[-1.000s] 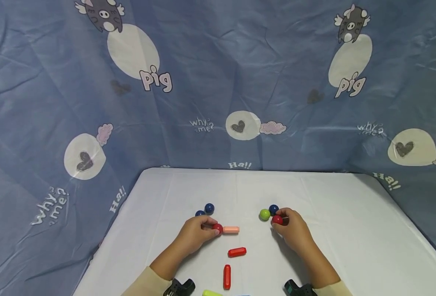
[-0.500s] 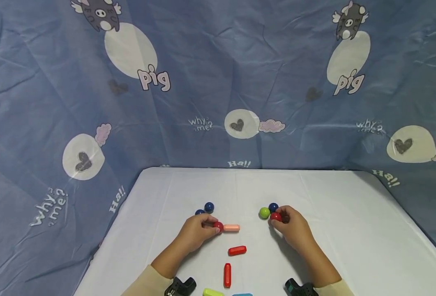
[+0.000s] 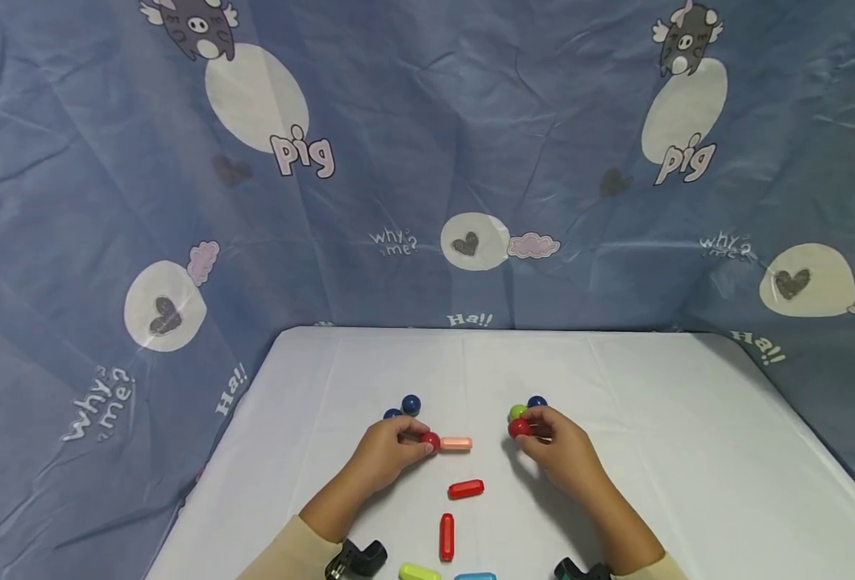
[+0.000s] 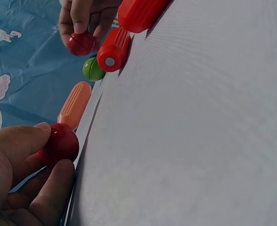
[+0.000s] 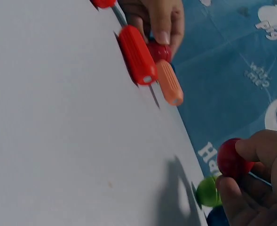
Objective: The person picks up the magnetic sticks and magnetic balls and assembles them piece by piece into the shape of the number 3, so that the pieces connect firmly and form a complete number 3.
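My left hand (image 3: 387, 457) pinches a red ball (image 4: 63, 142) between thumb and fingers. One end of a short peach-orange rod (image 3: 457, 444) meets this ball. Over on the right, my right hand (image 3: 566, 453) holds a second red ball (image 5: 233, 159) with thumb and fingertips, raised off the white table as the shadow below it shows. Close behind that ball are a green ball (image 5: 209, 191) and a dark blue ball (image 3: 537, 401), both partly covered. Two more dark blue balls, one (image 3: 411, 404) in full view and one (image 3: 392, 413) partly hidden, lie beyond my left hand.
Two red rods, one crosswise (image 3: 466, 489) and one lengthwise (image 3: 446, 537), lie between my forearms. Nearer the front are a yellow-green rod (image 3: 419, 572) and a blue rod (image 3: 475, 576). A blue printed cloth (image 3: 369, 161) hangs behind the white table (image 3: 688, 435).
My right hand has carried its red ball leftward, from beside the blue ball to in front of the green one. My left hand stays at the peach-orange rod's end.
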`<state>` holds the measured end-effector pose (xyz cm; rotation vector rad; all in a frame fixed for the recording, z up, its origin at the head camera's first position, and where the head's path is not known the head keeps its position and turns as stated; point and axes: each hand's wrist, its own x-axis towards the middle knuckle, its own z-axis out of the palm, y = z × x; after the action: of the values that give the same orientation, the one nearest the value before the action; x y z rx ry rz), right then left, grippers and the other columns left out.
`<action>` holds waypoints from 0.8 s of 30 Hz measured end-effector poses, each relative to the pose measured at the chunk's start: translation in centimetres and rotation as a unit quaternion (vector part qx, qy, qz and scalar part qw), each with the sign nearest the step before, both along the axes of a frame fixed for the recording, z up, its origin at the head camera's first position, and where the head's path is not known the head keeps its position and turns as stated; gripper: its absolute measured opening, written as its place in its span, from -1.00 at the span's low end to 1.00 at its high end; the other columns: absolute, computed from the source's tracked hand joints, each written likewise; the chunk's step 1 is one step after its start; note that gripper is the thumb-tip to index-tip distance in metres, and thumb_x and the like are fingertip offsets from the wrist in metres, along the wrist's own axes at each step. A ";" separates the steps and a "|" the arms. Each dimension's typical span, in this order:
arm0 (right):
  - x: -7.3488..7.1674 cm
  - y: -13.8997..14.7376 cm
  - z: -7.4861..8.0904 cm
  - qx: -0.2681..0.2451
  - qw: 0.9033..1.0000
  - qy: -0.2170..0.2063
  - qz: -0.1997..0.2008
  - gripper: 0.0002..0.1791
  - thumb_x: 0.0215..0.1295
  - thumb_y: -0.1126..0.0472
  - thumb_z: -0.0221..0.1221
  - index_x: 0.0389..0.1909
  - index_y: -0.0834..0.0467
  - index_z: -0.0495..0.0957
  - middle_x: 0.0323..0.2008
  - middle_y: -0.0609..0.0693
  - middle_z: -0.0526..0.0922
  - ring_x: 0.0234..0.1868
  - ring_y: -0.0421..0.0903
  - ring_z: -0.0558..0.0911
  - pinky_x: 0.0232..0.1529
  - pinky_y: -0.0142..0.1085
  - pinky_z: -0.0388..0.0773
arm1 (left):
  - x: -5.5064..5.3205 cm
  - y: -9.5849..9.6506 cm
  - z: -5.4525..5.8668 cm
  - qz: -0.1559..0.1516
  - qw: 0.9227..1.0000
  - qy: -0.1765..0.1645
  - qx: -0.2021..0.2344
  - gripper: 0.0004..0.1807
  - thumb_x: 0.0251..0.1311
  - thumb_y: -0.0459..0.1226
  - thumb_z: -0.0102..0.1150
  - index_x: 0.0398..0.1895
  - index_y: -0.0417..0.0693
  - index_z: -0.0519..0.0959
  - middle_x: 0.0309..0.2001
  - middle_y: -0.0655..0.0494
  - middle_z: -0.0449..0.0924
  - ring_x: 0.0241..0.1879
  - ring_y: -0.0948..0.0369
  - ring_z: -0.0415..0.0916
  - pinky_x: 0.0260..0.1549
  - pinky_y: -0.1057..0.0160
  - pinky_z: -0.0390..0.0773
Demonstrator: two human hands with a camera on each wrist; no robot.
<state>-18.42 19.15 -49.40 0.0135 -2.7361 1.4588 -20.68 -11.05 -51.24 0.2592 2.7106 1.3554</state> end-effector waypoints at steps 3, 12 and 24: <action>0.2 -0.8 -0.1 0.002 1.000 -0.005 0.006 -0.70 0.28 0.25 0.43 0.01 0.00 0.66 -0.07 -0.11 0.79 0.00 -0.09 0.76 -0.06 -0.30 0.63 | 0.0 0.0 -0.1 -0.004 1.000 -0.002 0.001 -0.75 0.18 -0.19 0.54 -0.09 0.06 0.75 -0.23 0.23 0.71 -0.30 0.25 0.55 -0.34 0.32 0.57; 0.5 -2.9 -0.8 -0.014 0.999 -0.010 0.038 -0.69 0.24 0.32 0.44 -0.02 0.03 0.67 -0.09 -0.08 0.79 -0.01 -0.05 0.77 -0.03 -0.22 0.69 | -0.2 0.1 -0.4 -0.009 1.000 0.006 0.002 -0.75 0.18 -0.17 0.54 -0.09 0.08 0.75 -0.25 0.26 0.70 -0.32 0.25 0.53 -0.37 0.32 0.54; 0.4 -4.0 -1.6 -0.020 0.998 -0.019 0.064 -0.70 0.25 0.32 0.43 -0.04 0.03 0.63 -0.08 -0.07 0.78 0.01 -0.04 0.78 -0.05 -0.26 0.68 | -0.1 0.1 -0.2 -0.010 1.000 0.012 0.001 -0.75 0.18 -0.15 0.55 -0.09 0.10 0.75 -0.23 0.27 0.72 -0.31 0.27 0.54 -0.34 0.33 0.55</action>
<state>-18.03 15.15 -51.01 0.1646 -2.7824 1.5587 -20.74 -10.92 -51.43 0.3052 2.7178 1.3596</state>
